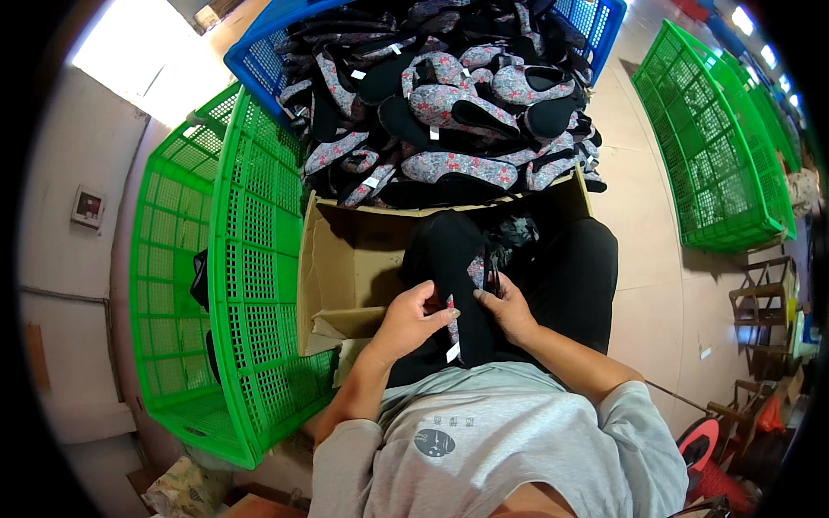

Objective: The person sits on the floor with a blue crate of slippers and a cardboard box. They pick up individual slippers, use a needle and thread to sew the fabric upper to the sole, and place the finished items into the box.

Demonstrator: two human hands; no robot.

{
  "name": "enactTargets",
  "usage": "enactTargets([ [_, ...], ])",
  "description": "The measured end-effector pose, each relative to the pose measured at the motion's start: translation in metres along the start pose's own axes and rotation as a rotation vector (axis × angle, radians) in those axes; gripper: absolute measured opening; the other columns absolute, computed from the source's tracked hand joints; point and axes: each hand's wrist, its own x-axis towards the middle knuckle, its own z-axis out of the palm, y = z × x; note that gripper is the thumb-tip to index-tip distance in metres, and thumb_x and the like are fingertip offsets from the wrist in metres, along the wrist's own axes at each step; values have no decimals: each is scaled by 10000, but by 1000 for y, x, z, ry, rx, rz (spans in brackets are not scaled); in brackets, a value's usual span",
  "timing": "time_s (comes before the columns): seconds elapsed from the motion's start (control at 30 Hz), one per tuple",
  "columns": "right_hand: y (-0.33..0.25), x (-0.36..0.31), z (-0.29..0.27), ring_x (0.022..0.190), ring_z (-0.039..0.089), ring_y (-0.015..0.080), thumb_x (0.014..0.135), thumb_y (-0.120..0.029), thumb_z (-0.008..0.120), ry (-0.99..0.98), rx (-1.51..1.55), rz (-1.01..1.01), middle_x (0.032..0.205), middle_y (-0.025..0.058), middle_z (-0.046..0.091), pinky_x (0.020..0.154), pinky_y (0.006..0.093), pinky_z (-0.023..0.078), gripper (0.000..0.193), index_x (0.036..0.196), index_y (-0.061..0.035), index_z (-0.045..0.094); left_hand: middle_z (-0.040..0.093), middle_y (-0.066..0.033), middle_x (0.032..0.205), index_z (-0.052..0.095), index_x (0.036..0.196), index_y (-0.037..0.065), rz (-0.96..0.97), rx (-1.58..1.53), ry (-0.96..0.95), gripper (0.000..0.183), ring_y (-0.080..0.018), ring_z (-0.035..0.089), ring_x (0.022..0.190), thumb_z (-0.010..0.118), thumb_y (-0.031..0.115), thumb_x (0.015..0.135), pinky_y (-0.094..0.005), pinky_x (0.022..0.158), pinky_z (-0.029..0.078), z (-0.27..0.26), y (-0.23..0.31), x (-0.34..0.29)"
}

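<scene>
Lengthwise, the floral-trimmed slipper (465, 318) runs outward from the shirt (527, 432), toe end unclear

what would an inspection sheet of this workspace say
Surface: person's lap in black trousers, by an open brown cardboard box
Job's things: black fabric piece with grey-and-red patterned edge and white tag; similar pieces heaped at a blue perforated plastic crate
Clutter: crumpled shiny black material between the knees
Hands: left hand pinches the patterned edge; right hand beside it, grip partly hidden
Cables: nothing clearly seen
Surroundings: green perforated plastic crates either side, pale tiled floor, brown stool-like frames
</scene>
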Motion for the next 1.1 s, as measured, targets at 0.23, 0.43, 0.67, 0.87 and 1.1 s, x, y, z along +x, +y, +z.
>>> enactTargets([
  [0.23,-18,-1,13,789,621,99,958,-83,634,11,126,107,982,50,674,749,248,508,239,1188,-44,582,571,37,813,582,885,63,177,-505,498,102,-53,517,717,679,33,887,-240,636,460,26,24,19],
  [0.43,-32,-4,20,683,619,76,989,-117,587,-21,177,85,955,61,697,507,176,391,195,1175,-64,559,702,-69,983,641,1146,61,279,-967,630,258,-177,693,848,614,44,890,-317,770,596,-18,45,14],
  [0.67,-25,-5,18,678,611,68,979,-97,588,-50,95,68,958,64,709,485,165,363,192,1167,-70,557,710,-139,1140,630,1256,51,172,-1343,252,429,-271,711,985,524,325,944,-410,852,598,-35,23,13],
  [0.87,-35,-12,20,690,579,70,1007,-171,585,-152,52,55,946,55,695,549,183,409,173,1140,-62,565,714,-123,1086,632,1240,58,170,-1343,266,402,-263,713,948,518,307,945,-401,835,601,-25,28,18],
  [1.1,-46,-16,30,706,544,70,998,-215,616,-247,-402,-238,864,11,622,649,229,461,165,1031,-55,591,696,-58,1018,637,1199,77,334,-1036,606,307,-196,701,893,553,85,905,-326,807,594,-10,37,19],
])
